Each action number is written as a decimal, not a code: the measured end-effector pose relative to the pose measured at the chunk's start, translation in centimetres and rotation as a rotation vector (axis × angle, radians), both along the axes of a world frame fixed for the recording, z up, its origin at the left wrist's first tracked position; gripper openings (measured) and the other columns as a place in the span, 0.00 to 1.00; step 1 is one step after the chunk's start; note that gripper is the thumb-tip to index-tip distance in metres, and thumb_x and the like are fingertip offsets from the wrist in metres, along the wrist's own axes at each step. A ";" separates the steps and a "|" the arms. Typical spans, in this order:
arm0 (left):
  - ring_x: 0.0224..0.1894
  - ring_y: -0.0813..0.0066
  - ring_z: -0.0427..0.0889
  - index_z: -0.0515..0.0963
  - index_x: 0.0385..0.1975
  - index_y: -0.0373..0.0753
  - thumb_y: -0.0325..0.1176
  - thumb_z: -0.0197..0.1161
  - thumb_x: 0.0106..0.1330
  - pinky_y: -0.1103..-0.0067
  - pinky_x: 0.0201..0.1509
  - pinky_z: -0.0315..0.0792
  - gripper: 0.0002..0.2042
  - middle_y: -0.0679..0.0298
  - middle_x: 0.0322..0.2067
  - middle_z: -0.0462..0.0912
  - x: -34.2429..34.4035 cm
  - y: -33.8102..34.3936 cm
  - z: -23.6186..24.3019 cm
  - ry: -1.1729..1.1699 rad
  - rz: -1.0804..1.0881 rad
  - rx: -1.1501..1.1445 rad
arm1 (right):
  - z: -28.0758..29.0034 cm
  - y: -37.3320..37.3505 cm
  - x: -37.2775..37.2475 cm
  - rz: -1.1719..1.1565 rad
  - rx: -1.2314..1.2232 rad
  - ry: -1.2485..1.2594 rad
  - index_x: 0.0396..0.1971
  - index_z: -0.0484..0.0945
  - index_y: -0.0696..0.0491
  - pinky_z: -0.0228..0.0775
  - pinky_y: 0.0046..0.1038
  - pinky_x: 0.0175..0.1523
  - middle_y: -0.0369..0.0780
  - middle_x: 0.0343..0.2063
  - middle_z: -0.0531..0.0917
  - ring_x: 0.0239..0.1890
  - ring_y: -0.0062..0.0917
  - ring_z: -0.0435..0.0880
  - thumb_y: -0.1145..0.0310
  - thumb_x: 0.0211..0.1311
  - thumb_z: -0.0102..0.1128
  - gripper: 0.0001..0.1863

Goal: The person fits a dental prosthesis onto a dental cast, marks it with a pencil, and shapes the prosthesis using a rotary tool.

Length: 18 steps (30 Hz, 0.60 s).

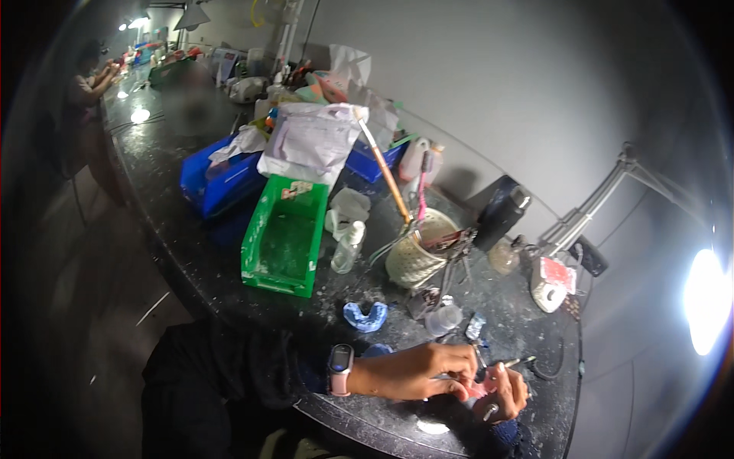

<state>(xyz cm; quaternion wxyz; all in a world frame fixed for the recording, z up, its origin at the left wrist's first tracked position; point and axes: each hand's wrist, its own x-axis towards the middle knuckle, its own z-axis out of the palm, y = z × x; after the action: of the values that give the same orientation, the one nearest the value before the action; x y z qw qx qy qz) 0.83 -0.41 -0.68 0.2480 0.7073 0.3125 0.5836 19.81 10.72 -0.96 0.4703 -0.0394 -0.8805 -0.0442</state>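
My left hand (424, 371), with a pink-strapped watch (340, 370) on its wrist, reaches in from the left. Its fingers are closed on one side of a small pink denture-like piece (479, 389). On the other side, my right hand (508, 394) curls round the same piece. A thin tool with a pale tip (521, 361) sticks out beyond the fingers; which hand grips it I cannot tell. Behind my left hand lies a blue horseshoe-shaped dental mould (365, 317), and a second blue piece (378, 349) is partly hidden by that hand.
A green bin (251, 260) and a blue bin (200, 183) stand to the left. Farther back are a clear bottle (349, 249), a woven cup (409, 264) of brushes and tools, and a black flask (502, 214). A lit lamp (706, 302) shines at right. Another person (88, 88) works far left.
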 end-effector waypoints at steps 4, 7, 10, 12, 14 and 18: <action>0.40 0.67 0.77 0.73 0.31 0.35 0.34 0.64 0.57 0.75 0.33 0.75 0.10 0.63 0.37 0.73 0.2 -0.7 -0.4 0.223 0.152 0.124 | -0.5 0.2 0.1 0.016 0.036 0.006 0.46 0.76 0.58 0.65 0.24 0.32 0.40 0.23 0.82 0.24 0.25 0.79 0.75 0.48 0.60 0.21; 0.41 0.70 0.76 0.74 0.32 0.37 0.38 0.62 0.60 0.78 0.31 0.76 0.11 0.65 0.36 0.73 0.2 0.1 0.5 0.328 0.226 0.280 | 0.3 0.5 1.7 0.023 -0.001 -0.095 0.50 0.74 0.57 0.66 0.25 0.34 0.41 0.29 0.83 0.27 0.27 0.80 0.75 0.41 0.68 0.29; 0.43 0.71 0.76 0.74 0.32 0.37 0.38 0.62 0.60 0.79 0.29 0.76 0.10 0.66 0.35 0.74 -0.6 -0.6 0.3 0.507 0.326 0.275 | -0.8 1.0 1.1 0.068 -0.084 -0.093 0.50 0.74 0.57 0.67 0.26 0.34 0.43 0.31 0.82 0.28 0.29 0.80 0.73 0.39 0.70 0.31; 0.43 0.72 0.76 0.75 0.32 0.38 0.37 0.62 0.59 0.80 0.27 0.77 0.10 0.66 0.35 0.74 -0.4 0.9 0.2 0.517 0.310 0.331 | 0.0 1.3 1.6 0.013 -0.026 -0.055 0.50 0.74 0.57 0.67 0.27 0.35 0.44 0.30 0.82 0.29 0.30 0.80 0.74 0.46 0.63 0.26; 0.42 0.73 0.76 0.74 0.33 0.38 0.37 0.62 0.58 0.81 0.25 0.76 0.10 0.67 0.35 0.74 -0.5 1.1 -0.3 0.397 0.364 0.379 | -1.0 1.5 1.0 0.006 -0.071 -0.048 0.50 0.74 0.57 0.67 0.29 0.35 0.44 0.29 0.82 0.28 0.31 0.79 0.74 0.50 0.57 0.23; 0.40 0.71 0.77 0.74 0.34 0.38 0.37 0.63 0.58 0.80 0.24 0.76 0.11 0.65 0.33 0.74 -0.4 0.6 -0.5 0.421 0.320 0.281 | -1.1 1.2 1.1 0.042 -0.089 -0.063 0.51 0.74 0.59 0.68 0.30 0.31 0.45 0.28 0.81 0.25 0.32 0.79 0.72 0.51 0.56 0.23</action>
<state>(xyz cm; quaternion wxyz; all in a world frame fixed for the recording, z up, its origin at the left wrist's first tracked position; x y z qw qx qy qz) 0.39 0.21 -1.20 -0.0179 0.7819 0.3807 0.4933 20.93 11.91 -2.11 0.4407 -0.0401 -0.8967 0.0037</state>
